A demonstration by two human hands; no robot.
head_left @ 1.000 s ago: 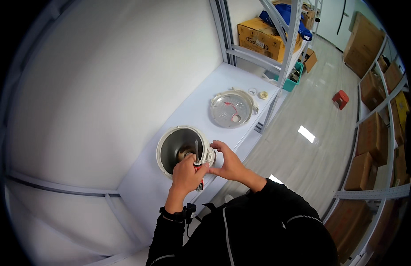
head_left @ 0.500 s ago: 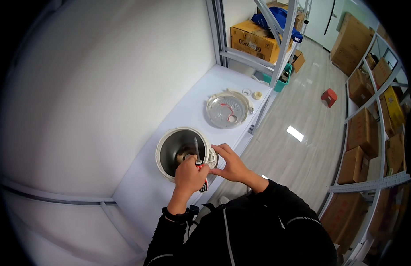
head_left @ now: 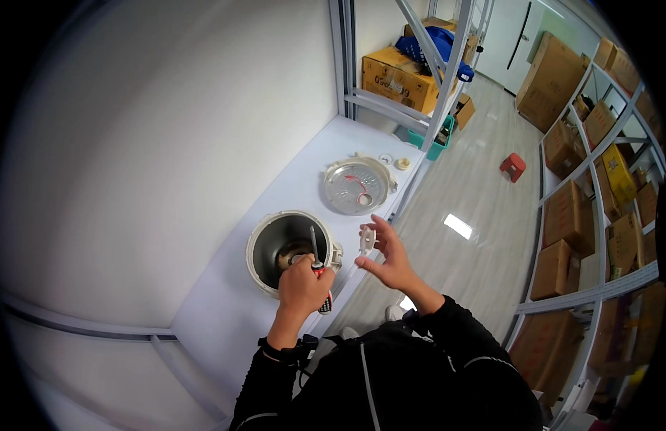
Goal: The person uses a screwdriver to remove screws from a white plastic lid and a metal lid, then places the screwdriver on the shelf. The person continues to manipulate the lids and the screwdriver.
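A screwdriver (head_left: 313,246) with a red and black handle is gripped in my left hand (head_left: 302,289), its metal shaft pointing up. That hand is over the near rim of a round white cooker body (head_left: 254,267), which has a dark metal inside. In my right hand (head_left: 392,266) is a small white plastic part (head_left: 367,241), held between fingers and thumb, to the right of the cooker's side bracket (head_left: 337,256) and apart from it. Farther back lies the cooker's lid (head_left: 356,185), metal side up, with a red wire on it.
Beyond the lid, a small cream round cap (head_left: 403,164) and a clear ring (head_left: 385,159) lie on the white table (head_left: 225,287). A metal frame post (head_left: 449,79) rises at its far end. Boxes fill the shelves (head_left: 599,291) at right; a red stool (head_left: 513,167) stands on the floor.
My right hand has drawn away from the cooker's side to the right, with the white plastic part now in it. The left hand still holds the screwdriver at the rim.
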